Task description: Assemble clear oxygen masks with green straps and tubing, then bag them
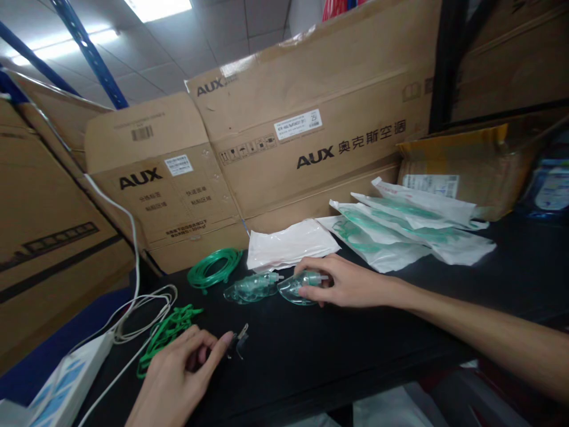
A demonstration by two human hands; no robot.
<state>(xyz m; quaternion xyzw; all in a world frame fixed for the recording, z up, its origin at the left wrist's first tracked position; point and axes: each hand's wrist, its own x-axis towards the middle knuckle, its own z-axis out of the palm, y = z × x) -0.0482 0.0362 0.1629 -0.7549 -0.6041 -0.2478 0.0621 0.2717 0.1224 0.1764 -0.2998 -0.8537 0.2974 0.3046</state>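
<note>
My right hand (pixel 333 281) is closed around a clear green oxygen mask (pixel 292 289), its fingers curled over the mask's connector end. Just left of it, more clear masks (pixel 253 287) lie nested together on the black table. My left hand (pixel 186 362) is lower down, thumb and forefinger pinched at several small, thin metal strips (pixel 242 336). Behind that hand lies a tangle of green elastic straps (pixel 171 329). Farther back rests a coil of green tubing (pixel 216 267).
White packets (pixel 291 243) lie at the back, beside several bags with green contents (pixel 400 225). Cardboard boxes (pixel 311 136) wall the table's rear. At the left are a white power strip (pixel 71 379) and a loose cable (pixel 136 255). An opened carton (pixel 480 172) stands back right.
</note>
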